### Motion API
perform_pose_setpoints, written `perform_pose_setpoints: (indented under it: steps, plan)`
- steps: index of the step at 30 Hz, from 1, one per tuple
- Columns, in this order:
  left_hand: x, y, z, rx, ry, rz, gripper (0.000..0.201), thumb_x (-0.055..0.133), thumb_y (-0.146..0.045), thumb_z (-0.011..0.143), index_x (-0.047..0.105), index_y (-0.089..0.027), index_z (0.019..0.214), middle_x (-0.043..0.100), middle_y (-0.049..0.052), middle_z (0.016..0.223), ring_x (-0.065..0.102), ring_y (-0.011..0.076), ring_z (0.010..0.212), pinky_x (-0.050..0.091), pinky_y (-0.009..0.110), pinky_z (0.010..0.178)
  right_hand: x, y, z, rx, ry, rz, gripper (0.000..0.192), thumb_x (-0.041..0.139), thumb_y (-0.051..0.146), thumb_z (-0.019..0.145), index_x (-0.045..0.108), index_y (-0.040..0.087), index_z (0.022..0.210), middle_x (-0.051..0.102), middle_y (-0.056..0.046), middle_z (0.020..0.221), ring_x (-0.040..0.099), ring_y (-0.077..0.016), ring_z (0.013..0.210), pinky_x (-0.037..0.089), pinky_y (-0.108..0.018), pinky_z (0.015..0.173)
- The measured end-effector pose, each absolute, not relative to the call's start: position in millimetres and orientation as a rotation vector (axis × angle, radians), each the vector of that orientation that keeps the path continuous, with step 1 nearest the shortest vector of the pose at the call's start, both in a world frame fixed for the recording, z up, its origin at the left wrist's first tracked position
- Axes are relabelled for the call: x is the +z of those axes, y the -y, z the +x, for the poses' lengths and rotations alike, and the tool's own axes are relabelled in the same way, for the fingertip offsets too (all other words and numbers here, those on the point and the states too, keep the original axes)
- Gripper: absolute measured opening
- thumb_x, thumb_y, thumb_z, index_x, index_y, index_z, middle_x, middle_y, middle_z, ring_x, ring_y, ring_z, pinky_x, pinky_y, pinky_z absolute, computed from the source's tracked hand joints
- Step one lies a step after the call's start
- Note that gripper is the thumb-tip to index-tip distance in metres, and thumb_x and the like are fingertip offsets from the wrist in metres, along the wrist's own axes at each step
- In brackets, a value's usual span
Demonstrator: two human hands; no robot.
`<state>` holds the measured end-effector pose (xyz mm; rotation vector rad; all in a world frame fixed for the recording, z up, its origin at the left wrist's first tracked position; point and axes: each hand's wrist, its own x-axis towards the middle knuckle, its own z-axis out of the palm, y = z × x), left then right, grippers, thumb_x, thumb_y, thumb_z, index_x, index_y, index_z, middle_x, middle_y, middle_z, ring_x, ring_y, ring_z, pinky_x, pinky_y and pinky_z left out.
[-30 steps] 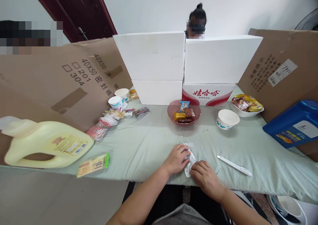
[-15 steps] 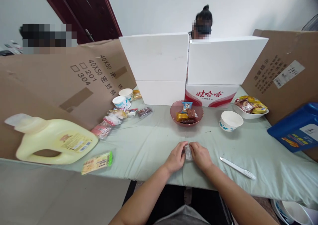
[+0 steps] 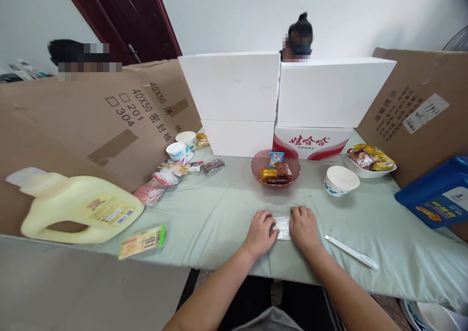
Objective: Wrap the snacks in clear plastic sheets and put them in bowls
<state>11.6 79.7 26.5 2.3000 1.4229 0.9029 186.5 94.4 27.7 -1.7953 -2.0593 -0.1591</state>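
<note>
A small clear plastic wrapper [image 3: 282,228] lies flattened on the green cloth, close to the table's near edge. My left hand [image 3: 261,229] rests palm down over its left end, fingers bent and a little apart, the thumb on the plastic. Over the right end lies my right hand [image 3: 304,226], its fingers stretched forward on the cloth; neither hand is closed around the wrapper. Both of the wrapper's ends are covered by my hands. Beyond them stands a pink glass bowl [image 3: 259,179] holding several wrapped snacks. A white utility knife [image 3: 351,252] lies right of my right hand.
A white paper bowl [image 3: 340,182] and a snack dish [image 3: 369,171] stand right, near a blue bottle [image 3: 435,199]. At left lie a yellow jug [image 3: 84,204], a snack packet [image 3: 142,242] and several wrapped snacks. White boxes [image 3: 237,87] and cardboard [image 3: 91,102] wall the table; two people are behind.
My hands have moved apart and flattened onto the cloth. The plastic wrapper, bunched between my fingertips before, is now spread out flat. The view has shifted slightly.
</note>
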Motion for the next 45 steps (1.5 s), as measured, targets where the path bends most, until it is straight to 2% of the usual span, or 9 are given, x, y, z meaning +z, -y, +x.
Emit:
perform_pose_setpoints:
  steps: [6,12,18,23,27,33,37,42,45]
  plan:
    - [22,-82,10,0.909,-1.370,2.283,0.029,0.063,-0.016,0.075,0.059,-0.019,0.103,0.057,0.009,0.115,0.048,0.0286,0.114,0.042,0.050,0.097,26,-82,189,-0.129,2.237,-1.413,0.035,0.040,0.018,0.092,0.056,0.015,0.122,0.055,-0.013,0.130,0.040,-0.0260,0.129,0.036,-0.045,0.103]
    - [13,-87,-2,1.299,-1.432,1.886,0.028,0.041,-0.004,0.077,0.053,-0.020,0.097,0.057,0.007,0.103,0.056,0.0189,0.098,0.049,0.037,0.087,10,-65,174,0.117,2.648,-1.288,0.080,0.045,0.059,0.088,0.029,0.007,0.147,0.028,-0.020,0.152,0.022,-0.0325,0.142,0.025,-0.053,0.111]
    - [14,-87,-5,1.344,-1.408,1.814,0.018,0.046,-0.014,0.081,0.054,-0.020,0.096,0.057,0.006,0.098,0.057,0.0179,0.091,0.050,0.032,0.079,20,-63,172,0.270,2.681,-1.405,0.074,0.047,0.048,0.090,0.022,0.012,0.150,0.017,-0.016,0.156,0.014,-0.0302,0.144,0.018,-0.051,0.115]
    - [15,-90,-5,1.331,-1.431,1.796,0.013,0.048,-0.022,0.083,0.056,-0.020,0.093,0.059,0.006,0.094,0.059,0.0185,0.086,0.052,0.034,0.076,29,-56,170,0.262,2.627,-1.390,0.076,0.048,0.054,0.089,0.019,0.022,0.152,0.010,-0.012,0.157,0.008,-0.0355,0.144,0.015,-0.058,0.114]
    - [17,-92,-6,1.324,-1.426,1.794,0.014,0.049,-0.026,0.083,0.057,-0.020,0.091,0.060,0.006,0.093,0.060,0.0196,0.085,0.053,0.034,0.075,25,-48,169,0.247,2.635,-1.364,0.062,0.042,0.047,0.094,0.028,0.022,0.149,0.022,-0.010,0.155,0.018,-0.0337,0.143,0.022,-0.056,0.113]
    - [16,-93,-6,1.317,-1.417,1.786,0.014,0.050,-0.029,0.084,0.060,-0.020,0.083,0.059,0.007,0.099,0.062,0.0200,0.088,0.054,0.032,0.074,20,-56,195,0.112,2.490,-1.022,0.037,0.042,0.019,0.092,0.060,0.022,0.124,0.066,-0.006,0.122,0.059,-0.0171,0.112,0.047,-0.032,0.097]
    - [15,-94,-7,1.232,-1.410,1.818,0.015,0.049,-0.028,0.084,0.062,-0.020,0.082,0.058,0.009,0.105,0.062,0.0213,0.094,0.054,0.033,0.075,76,-107,260,-0.057,2.199,-1.292,0.034,0.042,0.019,0.092,0.064,0.020,0.118,0.067,-0.010,0.116,0.060,-0.0187,0.110,0.049,-0.036,0.094]
    - [15,-95,-6,1.145,-1.438,1.870,0.015,0.048,-0.026,0.082,0.062,-0.020,0.080,0.057,0.009,0.106,0.060,0.0237,0.100,0.052,0.038,0.081,138,-186,335,-0.082,1.979,-1.966,0.030,0.044,0.023,0.094,0.066,0.016,0.114,0.062,-0.013,0.124,0.051,-0.0263,0.120,0.037,-0.046,0.106]
    - [14,-95,-6,1.138,-1.424,1.868,0.014,0.048,-0.025,0.081,0.062,-0.020,0.080,0.057,0.009,0.105,0.060,0.0234,0.099,0.052,0.037,0.081,139,-216,355,0.082,2.004,-2.134,0.023,0.057,0.030,0.091,0.065,0.015,0.108,0.064,-0.011,0.114,0.059,-0.0229,0.105,0.047,-0.044,0.094]
